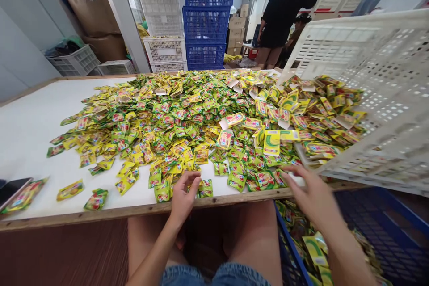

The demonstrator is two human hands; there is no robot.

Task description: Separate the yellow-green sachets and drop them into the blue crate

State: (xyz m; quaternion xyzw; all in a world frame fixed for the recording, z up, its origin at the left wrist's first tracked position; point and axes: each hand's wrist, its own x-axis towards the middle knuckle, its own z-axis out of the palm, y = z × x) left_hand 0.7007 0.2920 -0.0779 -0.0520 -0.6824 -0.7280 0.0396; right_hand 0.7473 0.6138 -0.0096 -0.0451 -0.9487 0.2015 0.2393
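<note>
A wide heap of small green and yellow snack packets (181,116) covers the middle of the white table (30,129). My left hand (183,194) is at the table's front edge, its fingers curled and the thumb tip close to the index finger. Whatever may be between those fingertips is too small to make out. Beside it lies a green packet (205,188). My right hand (306,190) hovers past the heap's front right corner, slightly blurred, thumb and fingers apart with nothing visible in them. Flat yellow boxes (271,143) lie on the heap ahead of it.
A white crate (378,98) lies tipped at the right, yellow boxes spilling from its mouth. Below the table's right edge stands a blue crate (291,250) holding packets and boxes. A phone (13,192) lies far left. Stacked crates (209,24) and a person (284,13) are beyond the table.
</note>
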